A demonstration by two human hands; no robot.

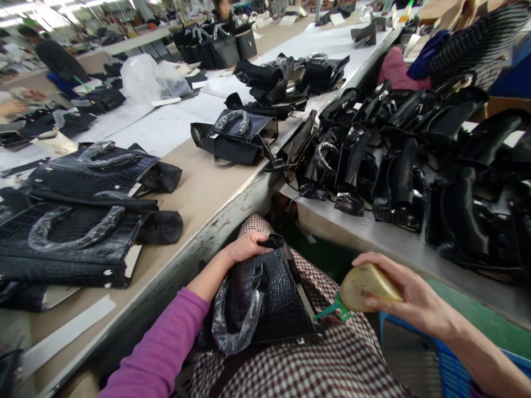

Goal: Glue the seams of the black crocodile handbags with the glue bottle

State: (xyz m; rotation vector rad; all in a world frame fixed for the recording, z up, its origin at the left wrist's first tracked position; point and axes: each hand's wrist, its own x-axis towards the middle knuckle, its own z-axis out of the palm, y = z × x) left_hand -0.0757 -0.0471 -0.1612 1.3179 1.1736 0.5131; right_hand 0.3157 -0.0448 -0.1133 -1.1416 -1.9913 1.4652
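Note:
A black crocodile-pattern handbag (276,296) lies on my checked lap, its handle wrapped in clear plastic. My left hand (244,247) grips the bag's top edge, fingers curled over it. My right hand (409,296) is closed around a yellowish squeeze bottle (367,287) with a green nozzle (332,309). The nozzle tip points at the bag's right edge, close to it.
Several finished black bags (74,221) lie on the long table (207,188) at my left. A heap of black bags (415,160) fills the right bench. A blue crate (418,359) sits under my right arm. Other people work at the far end.

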